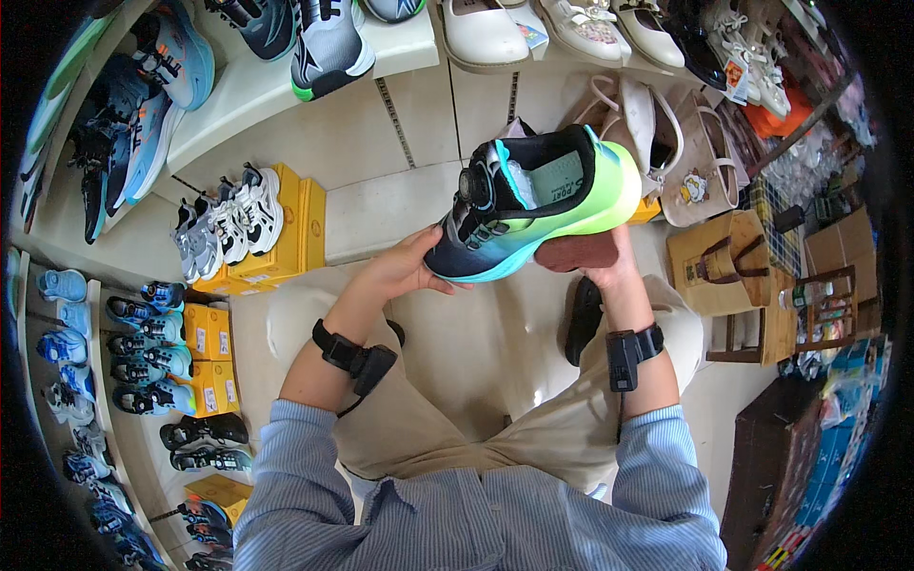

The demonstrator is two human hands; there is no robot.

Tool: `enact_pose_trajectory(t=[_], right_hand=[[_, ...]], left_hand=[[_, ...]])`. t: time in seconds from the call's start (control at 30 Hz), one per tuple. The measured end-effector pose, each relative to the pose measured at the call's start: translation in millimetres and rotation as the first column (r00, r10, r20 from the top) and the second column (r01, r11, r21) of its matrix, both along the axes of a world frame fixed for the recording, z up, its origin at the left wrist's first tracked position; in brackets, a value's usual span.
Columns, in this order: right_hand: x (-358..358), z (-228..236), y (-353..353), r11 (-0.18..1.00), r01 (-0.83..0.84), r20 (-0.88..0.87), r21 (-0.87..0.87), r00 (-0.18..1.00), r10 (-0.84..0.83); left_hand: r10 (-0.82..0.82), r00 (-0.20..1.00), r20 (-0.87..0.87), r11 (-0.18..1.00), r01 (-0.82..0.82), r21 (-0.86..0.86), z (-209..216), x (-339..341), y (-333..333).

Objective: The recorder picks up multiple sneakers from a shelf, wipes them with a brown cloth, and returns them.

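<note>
A sneaker [533, 190] in black, blue and neon green is held up in front of me, toe to the left. It has a round dial on its tongue, and its grey insole shows through the opening. My left hand [414, 266] is closed round the toe end, thumb and fingers along its side. Under the heel, my right hand [614, 262] grips a reddish-brown oblong piece [577, 251] with rounded edges. It lies against or just below the sole; whether they touch is hard to tell. The right fingers are partly hidden behind the shoe and this piece.
Shelves of sneakers [157, 333] run along the left, with yellow shoe boxes [286, 228] beside them. Pale shoes [484, 38] line the shelf [409, 57] ahead. Handbags [700, 171], a cardboard box [719, 262] and a wooden stool [776, 328] stand to the right.
</note>
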State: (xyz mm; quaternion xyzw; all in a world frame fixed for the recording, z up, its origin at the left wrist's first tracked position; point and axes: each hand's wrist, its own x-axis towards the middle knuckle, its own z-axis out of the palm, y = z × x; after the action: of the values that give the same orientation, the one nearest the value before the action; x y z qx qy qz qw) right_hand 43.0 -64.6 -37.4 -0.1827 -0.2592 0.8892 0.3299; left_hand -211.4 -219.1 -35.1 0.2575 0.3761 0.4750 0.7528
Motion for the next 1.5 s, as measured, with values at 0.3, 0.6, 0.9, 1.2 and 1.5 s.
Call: enact_pose_trajectory(t=[0.3, 0.6, 0.9, 1.2, 1.5], right_hand=[[-17.1, -17.3, -8.2, 0.966, -0.166, -0.142, -0.200, 0.980, 0.139], [-21.9, -19.3, -7.6, 0.974, -0.178, -0.064, -0.138, 0.983, 0.171], [-32.8, -1.7, -29.5, 0.989, -0.117, 0.246, -0.087, 0.960, 0.135], [-45.4, -12.8, -34.7, 0.984, -0.128, 0.403, -0.123, 0.900, 0.167], [-52.7, -24.3, -38.0, 0.974, -0.150, 0.409, -0.172, 0.888, 0.209]], left_hand=[[0.042, 0.996, -0.085, 0.999, -0.042, 0.005, -5.9, -0.9, 8.9], [0.090, 0.996, -0.027, 0.994, -0.091, -0.055, -11.6, -1.8, 7.9], [0.097, 0.995, 0.010, 0.994, -0.096, -0.046, -11.4, 0.1, 7.6], [0.120, 0.990, -0.073, 0.987, -0.127, -0.099, -9.1, 6.7, 12.7], [0.075, 0.991, 0.113, 0.991, -0.062, -0.121, -18.4, 6.3, 20.0]])
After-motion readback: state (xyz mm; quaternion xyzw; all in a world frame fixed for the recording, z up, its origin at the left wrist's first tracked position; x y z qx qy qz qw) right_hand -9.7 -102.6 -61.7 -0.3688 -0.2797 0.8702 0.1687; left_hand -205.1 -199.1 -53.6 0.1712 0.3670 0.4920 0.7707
